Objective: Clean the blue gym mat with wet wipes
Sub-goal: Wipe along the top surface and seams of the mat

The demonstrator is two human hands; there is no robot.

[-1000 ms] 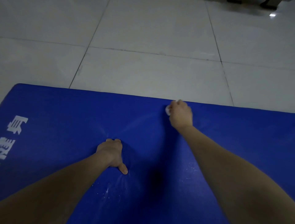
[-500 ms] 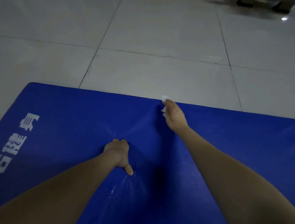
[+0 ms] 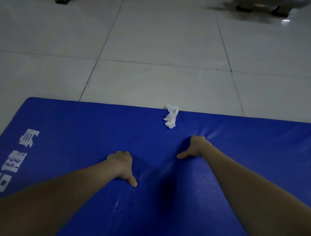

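The blue gym mat (image 3: pixel 70 134) fills the lower part of the view, with white characters printed near its left end. A crumpled white wet wipe (image 3: pixel 171 118) lies loose at the mat's far edge, and no hand touches it. My left hand (image 3: pixel 122 166) presses down on the mat at the centre, thumb spread toward me. My right hand (image 3: pixel 195 148) presses the mat just right of it and a little farther out, below the wipe, thumb pointing left. The mat dents and creases around both hands. The fingertips are hidden.
Pale tiled floor (image 3: pixel 159 50) stretches beyond the mat's far edge. Dark feet of some furniture (image 3: pixel 262 8) stand at the top right, and another dark object (image 3: pixel 62 1) at the top left. White specks (image 3: pixel 116 203) dot the mat near me.
My right hand has let go of the wipe at the far edge and drawn back toward me, now pressing on the mat. The left hand has stayed planted.
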